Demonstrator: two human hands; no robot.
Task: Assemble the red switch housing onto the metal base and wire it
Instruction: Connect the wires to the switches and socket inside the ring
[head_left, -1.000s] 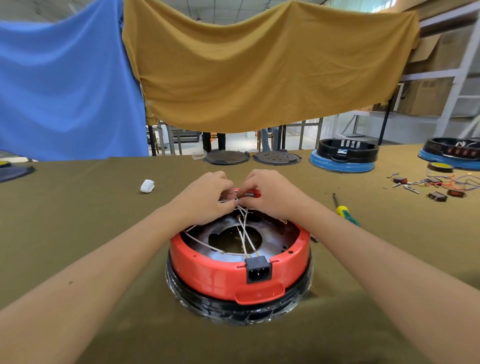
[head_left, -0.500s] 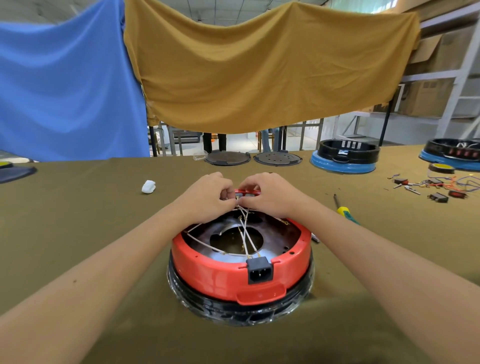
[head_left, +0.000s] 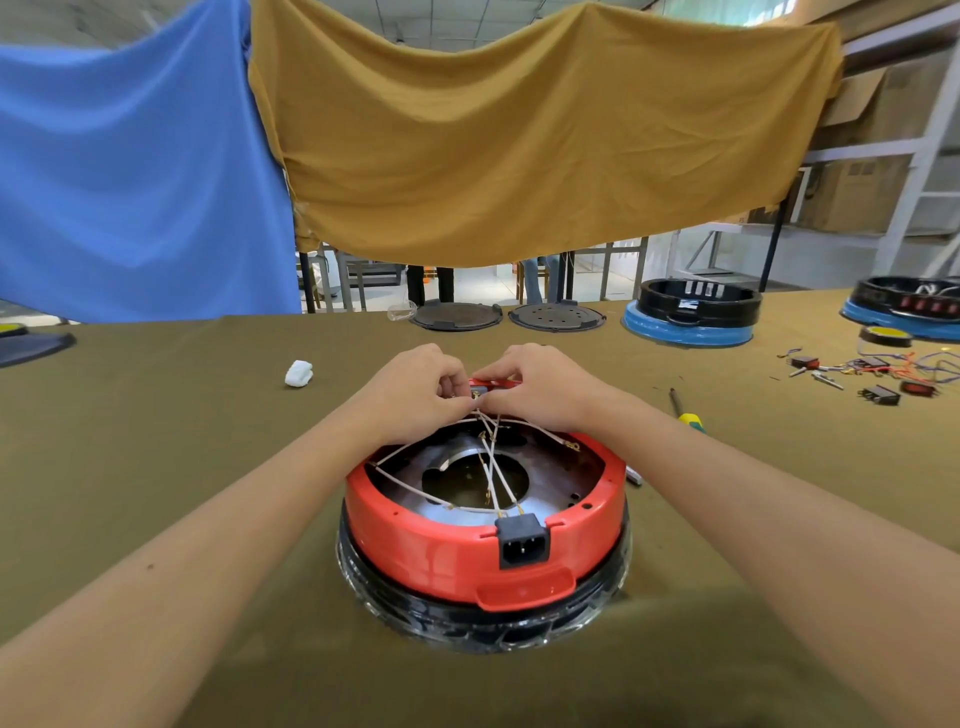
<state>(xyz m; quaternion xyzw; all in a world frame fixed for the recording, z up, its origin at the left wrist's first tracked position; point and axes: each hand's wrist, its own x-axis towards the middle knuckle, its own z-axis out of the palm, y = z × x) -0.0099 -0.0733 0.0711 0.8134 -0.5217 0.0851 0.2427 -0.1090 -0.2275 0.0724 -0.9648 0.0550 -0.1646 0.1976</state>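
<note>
The left forearm reached in from seven o'clock, bare, with the wrist bent slightly down. The left hand (head_left: 415, 387) had its fingers curled, the tips pinching the white wires (head_left: 488, 457) at the far rim of the red housing (head_left: 441, 545). The right forearm came in from five o'clock to meet it. The right hand (head_left: 540, 387) was likewise curled, its fingertips gripping a small red switch (head_left: 493, 384) that showed between the two hands; the knuckles of both hands nearly touched.

The red housing sat in the middle of the counter (head_left: 156, 467), just nearer than the hands, at six o'clock from them. It was a smooth, glossy plastic ring with rounded corners, seated on a black base wrapped in clear film (head_left: 483, 623). Inside it lay a dull, grey metal plate (head_left: 452, 467) with a round central hole. The thin white wires fanned from the fingertips across the plate, some running to a black power socket (head_left: 522, 540) in the housing's near wall.

At ten o'clock from the hands lay a small white lump (head_left: 298, 373) on the olive cloth. At three o'clock lay a screwdriver (head_left: 685, 413) with a yellow and green handle. Farther off at two o'clock stood a black housing on a blue base (head_left: 691, 317), and loose small parts and coloured wires (head_left: 872, 371) lay scattered.
</note>
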